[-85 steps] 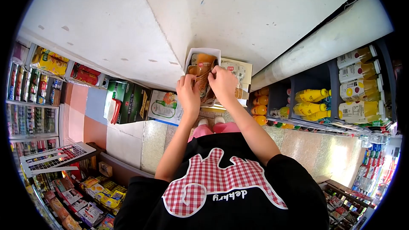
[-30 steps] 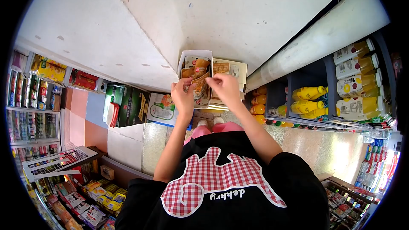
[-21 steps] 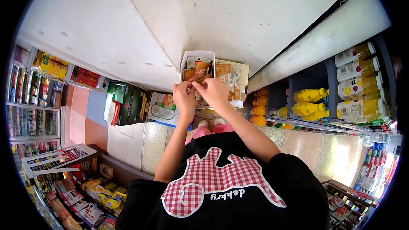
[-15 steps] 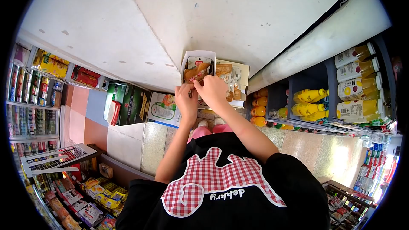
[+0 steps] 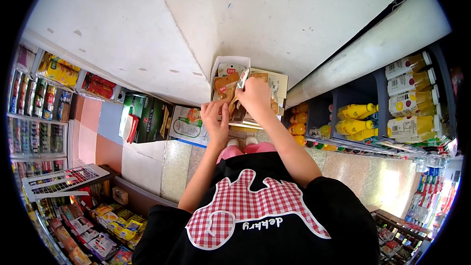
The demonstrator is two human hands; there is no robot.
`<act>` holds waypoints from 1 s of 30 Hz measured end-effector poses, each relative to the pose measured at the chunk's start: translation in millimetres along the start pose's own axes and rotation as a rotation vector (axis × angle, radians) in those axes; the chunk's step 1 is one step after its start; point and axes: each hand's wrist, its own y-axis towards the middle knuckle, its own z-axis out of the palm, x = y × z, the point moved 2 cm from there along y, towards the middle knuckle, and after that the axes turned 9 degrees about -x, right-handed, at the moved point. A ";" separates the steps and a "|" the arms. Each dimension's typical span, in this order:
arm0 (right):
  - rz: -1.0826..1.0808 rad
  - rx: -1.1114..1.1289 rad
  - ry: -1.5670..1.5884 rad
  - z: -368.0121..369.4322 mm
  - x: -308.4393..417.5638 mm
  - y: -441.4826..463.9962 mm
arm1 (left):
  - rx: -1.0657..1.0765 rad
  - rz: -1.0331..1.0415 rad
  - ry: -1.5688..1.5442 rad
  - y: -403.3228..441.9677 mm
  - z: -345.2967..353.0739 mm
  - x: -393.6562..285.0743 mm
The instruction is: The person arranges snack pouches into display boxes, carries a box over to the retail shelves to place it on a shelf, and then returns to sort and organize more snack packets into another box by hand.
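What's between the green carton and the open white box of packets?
In the head view, a pale green-printed carton lies between the green carton and white box, with the left hand at the box's side.

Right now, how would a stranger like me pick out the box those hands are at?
Find the big white wall ahead and follow it down to the left hand and right hand. There sits a narrow open box holding brown packets. Unlike the cream box on its right, its rim is white, and the right hand pinches a packet above it.
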 end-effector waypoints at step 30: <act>0.336 0.490 0.938 -85.8 -192.8 47.6 | 0.089 -0.147 0.140 1.0 -8.8 24.6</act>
